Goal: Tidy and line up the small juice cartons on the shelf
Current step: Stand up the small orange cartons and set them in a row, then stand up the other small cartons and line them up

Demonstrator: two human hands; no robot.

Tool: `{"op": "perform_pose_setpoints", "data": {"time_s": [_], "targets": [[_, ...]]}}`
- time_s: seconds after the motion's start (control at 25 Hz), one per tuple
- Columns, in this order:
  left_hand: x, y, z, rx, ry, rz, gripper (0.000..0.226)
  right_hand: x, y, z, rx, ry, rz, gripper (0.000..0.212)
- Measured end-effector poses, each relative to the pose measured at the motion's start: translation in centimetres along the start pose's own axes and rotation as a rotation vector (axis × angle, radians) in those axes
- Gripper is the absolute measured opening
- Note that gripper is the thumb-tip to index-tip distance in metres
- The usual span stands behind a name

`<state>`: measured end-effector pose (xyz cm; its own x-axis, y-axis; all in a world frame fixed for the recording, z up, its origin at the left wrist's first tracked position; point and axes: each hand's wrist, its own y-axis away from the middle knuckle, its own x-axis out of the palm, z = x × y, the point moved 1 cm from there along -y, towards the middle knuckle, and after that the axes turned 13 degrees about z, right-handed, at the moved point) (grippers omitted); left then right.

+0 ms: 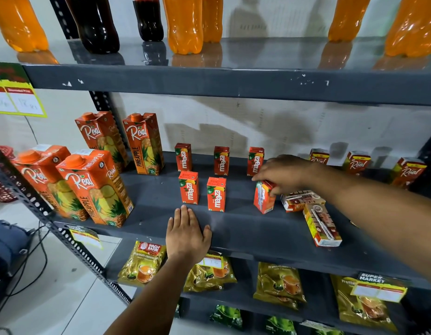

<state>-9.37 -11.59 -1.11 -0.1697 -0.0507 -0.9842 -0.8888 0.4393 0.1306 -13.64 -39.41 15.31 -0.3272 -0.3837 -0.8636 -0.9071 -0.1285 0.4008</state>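
Small orange Maaza cartons stand on the dark grey middle shelf [233, 228]: three in a back row [221, 160] and two in a front row [216, 194]. My right hand [282, 174] grips the top of another Maaza carton [264, 198], which stands slightly turned to the right of the front row. Two small cartons lie on their sides just right of it [300, 200], one nearer the shelf's front edge [322, 224]. My left hand [188, 233] rests flat on the shelf's front edge, fingers apart, holding nothing.
Tall Real pineapple cartons [96, 187] stand at the shelf's left. Small Real cartons [357, 163] line the back right. Soda bottles [183, 22] fill the shelf above, and tea packets [279, 284] the shelf below. A slotted metal upright [71, 243] frames the left side.
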Motion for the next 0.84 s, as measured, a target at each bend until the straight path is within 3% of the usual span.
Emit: {"op": "perform_pose_setpoints", "data": {"time_s": [0.08,0.32,0.4,0.52,0.6,0.72,0.84], "targets": [[0.0,0.0,0.0,0.0,0.001,0.004,0.081,-0.1,-0.3,0.7,0.163,-0.096,0.025,0.067],[-0.1,0.1,0.0,0.006,0.017,-0.012,0.081,-0.5,-2.3,4.1,0.544,-0.414,0.057,0.048],[0.1,0.2,0.0,0.005,0.013,-0.012,0.081,-0.4,-2.0,4.4,0.589,-0.421,0.053,0.052],[-0.1,0.1,0.1,0.004,0.005,-0.002,0.079,-0.5,-1.4,4.1,0.557,-0.444,0.118,0.078],[-0.5,0.5,0.1,0.025,0.031,-0.021,0.073,-1.2,-0.1,2.3,0.515,-0.533,0.055,0.087],[-0.7,3.1,-1.7,0.14,0.182,-0.137,0.063,-1.2,4.0,-2.4,0.533,-0.657,-0.118,0.068],[0.5,6.9,-7.6,0.384,0.16,-0.157,0.066,2.3,8.1,-5.3,0.559,-0.623,0.087,0.049]]}}
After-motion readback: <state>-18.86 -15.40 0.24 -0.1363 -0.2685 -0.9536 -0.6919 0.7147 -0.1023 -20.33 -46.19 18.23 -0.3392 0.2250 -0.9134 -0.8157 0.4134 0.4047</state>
